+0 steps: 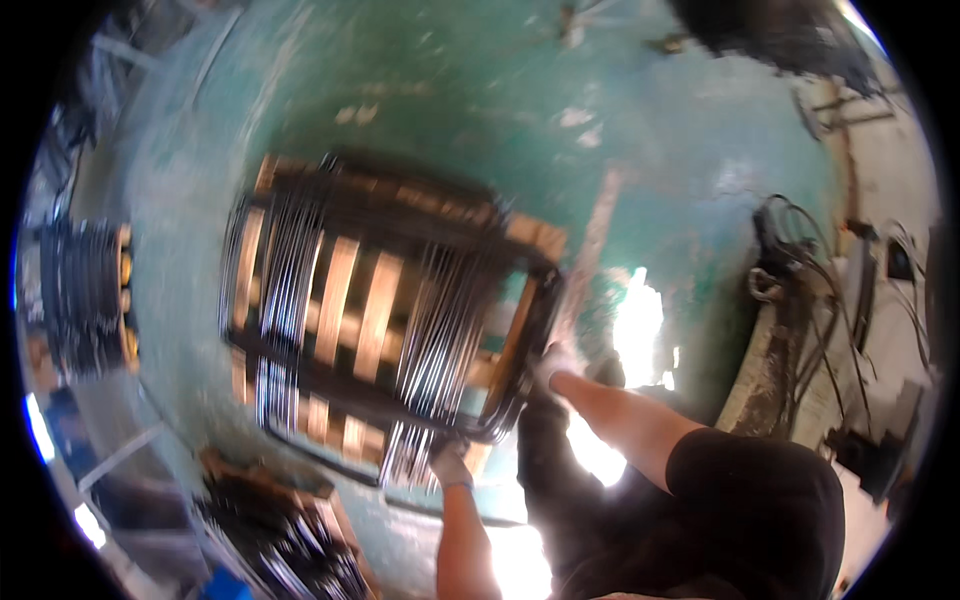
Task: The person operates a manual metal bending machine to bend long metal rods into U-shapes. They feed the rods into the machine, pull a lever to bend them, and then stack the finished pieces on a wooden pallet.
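A pile of dark metal frames (330,378) with rounded corners lies across a wooden pallet (378,315) in front of me. The bars overlap in two bunches and shine along their edges. At the near right end, one rounded metal frame (545,305) sticks out from the pile. My left hand (452,464) is closed at its near side, low on the pile. My right hand (558,364) grips its right side, further up. Both hands look lightly gloved, and motion blur hides the single fingers.
A second pallet with dark metal parts (280,545) stands at the lower left, and another stack (85,295) at the far left. Cables (815,260) hang over a beam on the right. The floor (430,80) is green and scuffed.
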